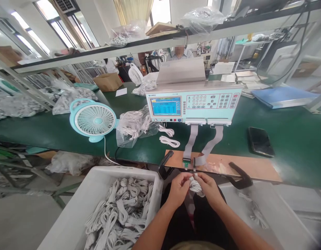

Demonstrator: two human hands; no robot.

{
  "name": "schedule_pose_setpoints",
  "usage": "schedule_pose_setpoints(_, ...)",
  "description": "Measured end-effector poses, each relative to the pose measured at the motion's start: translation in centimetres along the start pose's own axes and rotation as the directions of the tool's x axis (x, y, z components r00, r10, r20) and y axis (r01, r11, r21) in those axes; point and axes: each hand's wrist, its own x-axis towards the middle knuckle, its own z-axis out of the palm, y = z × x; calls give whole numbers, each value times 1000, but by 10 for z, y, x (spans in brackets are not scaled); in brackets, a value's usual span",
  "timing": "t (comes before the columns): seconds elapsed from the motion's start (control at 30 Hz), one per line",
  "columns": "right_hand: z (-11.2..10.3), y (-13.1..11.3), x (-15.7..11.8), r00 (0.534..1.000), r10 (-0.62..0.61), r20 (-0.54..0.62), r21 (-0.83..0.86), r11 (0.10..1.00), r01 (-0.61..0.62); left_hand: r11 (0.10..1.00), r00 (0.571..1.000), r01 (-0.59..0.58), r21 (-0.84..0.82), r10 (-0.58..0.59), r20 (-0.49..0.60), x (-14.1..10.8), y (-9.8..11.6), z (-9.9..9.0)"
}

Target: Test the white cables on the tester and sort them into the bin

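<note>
Between my two hands is a coiled white cable [195, 186], just below the front edge of the bench. The fingers of my left hand [179, 187] pinch its left side near a connector end. My right hand [209, 189] grips the coil from the right, fingertips close to the other end. Right above the fingertips, two small test sockets [186, 164] sit at the ends of grey ribbon cables [191, 140]. Those ribbons run down from a light-blue cable tester [194, 104] with a lit screen. Whether the cable's plugs touch the sockets is hard to make out.
On my left stands a white bin [156, 194] of coiled cables; another white bin [277, 215] is at right. Clamps [239, 177] hold a wooden board [264, 168] at the edge. A phone [260, 141], a fan [94, 119] and bagged cables [133, 126] lie on the bench. Someone sits behind.
</note>
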Motion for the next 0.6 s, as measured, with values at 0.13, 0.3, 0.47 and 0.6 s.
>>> schedule_pose_setpoints(0.13,3,7,11,998,30,-47,17,999,-30,991,997,75,-112,-71,40,6,-5,-3)
schedule_pose_setpoints(0.3,6,5,12,994,74,-86,50,996,-70,926,971,235,-296,-212,109,7,-10,-4)
schedule_pose_setpoints(0.47,6,4,8,994,88,-71,66,994,-83,814,932,360,-456,-288,222,7,-5,-8)
schedule_pose_setpoints(0.6,5,5,7,992,87,-93,110,991,-77,700,883,453,-553,-267,385,5,3,-17)
